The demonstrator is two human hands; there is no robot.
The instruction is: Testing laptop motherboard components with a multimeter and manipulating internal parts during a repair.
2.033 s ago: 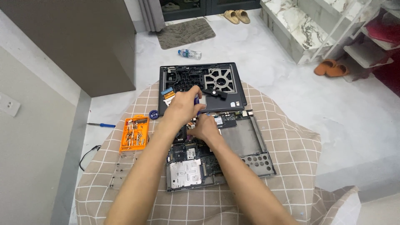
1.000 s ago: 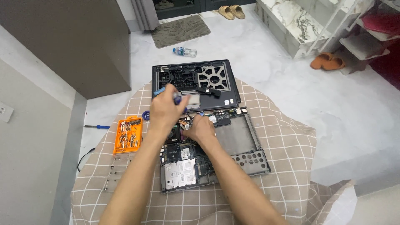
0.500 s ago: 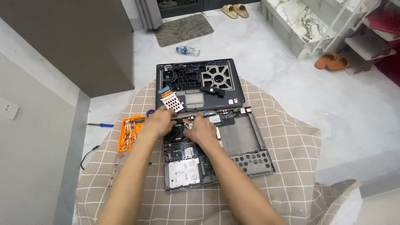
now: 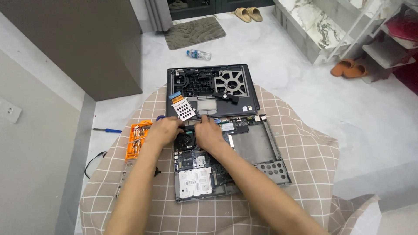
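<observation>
An opened laptop base (image 4: 261,152) lies on a checked cloth, its boards and a round black fan (image 4: 185,140) exposed. My left hand (image 4: 164,129) sits at the fan's left edge with fingers curled; whether it holds anything is hidden. My right hand (image 4: 210,132) rests on the board just right of the fan, fingers extended toward the rear edge. A perforated metal plate (image 4: 184,109) with a blue and orange ribbon leans just behind my hands. The removed top cover (image 4: 211,85) lies behind the base.
An orange bit case (image 4: 136,140) lies left of the laptop, a blue knob (image 4: 160,117) behind my left hand. On the floor are a blue screwdriver (image 4: 106,130), a black cable (image 4: 93,161), a water bottle (image 4: 198,54), a mat (image 4: 194,32) and orange slippers (image 4: 347,68).
My left hand, raised over the top cover with a blue-handled tool one second ago, has come down to the fan's left edge. My right hand stayed by the fan.
</observation>
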